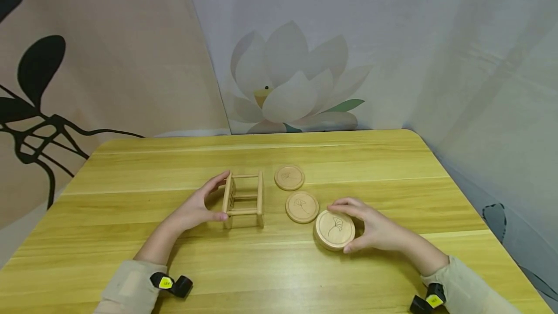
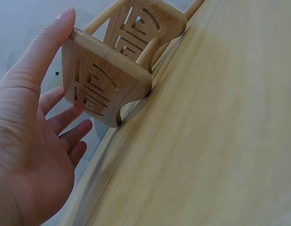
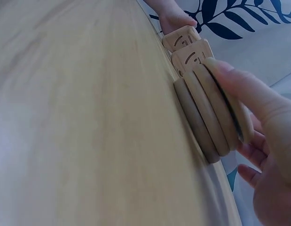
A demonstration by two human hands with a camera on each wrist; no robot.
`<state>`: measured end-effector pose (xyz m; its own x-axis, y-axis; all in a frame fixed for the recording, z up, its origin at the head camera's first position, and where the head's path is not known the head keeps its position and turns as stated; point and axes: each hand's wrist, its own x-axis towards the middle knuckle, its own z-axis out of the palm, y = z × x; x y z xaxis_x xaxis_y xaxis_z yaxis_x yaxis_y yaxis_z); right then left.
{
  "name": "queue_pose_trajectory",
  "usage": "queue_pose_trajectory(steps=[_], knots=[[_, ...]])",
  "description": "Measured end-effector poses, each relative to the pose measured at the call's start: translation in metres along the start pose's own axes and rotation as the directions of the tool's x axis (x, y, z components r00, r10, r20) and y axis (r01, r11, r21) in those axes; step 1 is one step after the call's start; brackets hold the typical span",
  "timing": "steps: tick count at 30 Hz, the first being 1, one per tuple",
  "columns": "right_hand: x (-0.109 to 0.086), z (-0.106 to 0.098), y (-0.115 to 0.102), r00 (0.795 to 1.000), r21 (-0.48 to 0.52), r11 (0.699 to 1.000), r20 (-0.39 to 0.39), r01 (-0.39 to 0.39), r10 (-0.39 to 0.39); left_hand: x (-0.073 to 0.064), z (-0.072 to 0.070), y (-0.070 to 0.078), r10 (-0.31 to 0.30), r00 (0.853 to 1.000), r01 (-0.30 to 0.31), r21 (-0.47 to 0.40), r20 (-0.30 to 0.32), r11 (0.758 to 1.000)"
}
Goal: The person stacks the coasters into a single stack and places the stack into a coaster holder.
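Fingers and thumb of the person's left hand [image 1: 196, 210] grip one end panel of a small wooden rack [image 2: 105, 77], the thumb at its nearer edge and the fingertips reaching its farther one. From where I stand the rack sits a little left of the middle of the tabletop [image 1: 244, 280], its feet down on the wood, its two fretwork panels joined by round bars. Right of it lie two flat wooden discs: the farther disc [image 1: 289, 177], closer to the far edge, and the nearer disc [image 1: 302, 207], both with a fine leaf drawn on top. Next comes a stack of discs [image 3: 204, 115], closer to the right edge than the rack is, just beside the nearer disc; whether they touch I cannot tell. There the right hand [image 1: 377, 227] pinches the top disc [image 1: 334, 230] between thumb and fingers, a dark gap showing beneath it. Beyond the far edge hangs a pale cloth [image 1: 418, 62] printed with a white flower [image 1: 301, 81].
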<state>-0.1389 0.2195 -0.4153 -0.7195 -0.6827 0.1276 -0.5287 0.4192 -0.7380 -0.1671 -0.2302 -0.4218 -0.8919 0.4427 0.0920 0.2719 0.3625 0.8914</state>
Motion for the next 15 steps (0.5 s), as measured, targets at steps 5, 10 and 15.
queue_pose_trajectory(steps=[5, 10, 15], knots=[[-0.0003, 0.0008, 0.0013, 1.0, -0.01, 1.0, 0.007, -0.016, 0.016, 0.0003, -0.0001, 0.0004, 0.009, 1.0, -0.009, 0.003, 0.006, 1.0], [-0.0001, 0.0014, 0.002, 1.0, -0.005, 1.0, 0.013, -0.018, 0.018, 0.0004, 0.0, 0.0012, 0.016, 1.0, -0.016, 0.004, 0.008, 1.0], [-0.0003, 0.0017, 0.0032, 1.0, 0.011, 1.0, 0.021, -0.017, 0.017, 0.0005, 0.0, 0.001, 0.021, 1.0, -0.021, -0.004, 0.011, 1.0]])
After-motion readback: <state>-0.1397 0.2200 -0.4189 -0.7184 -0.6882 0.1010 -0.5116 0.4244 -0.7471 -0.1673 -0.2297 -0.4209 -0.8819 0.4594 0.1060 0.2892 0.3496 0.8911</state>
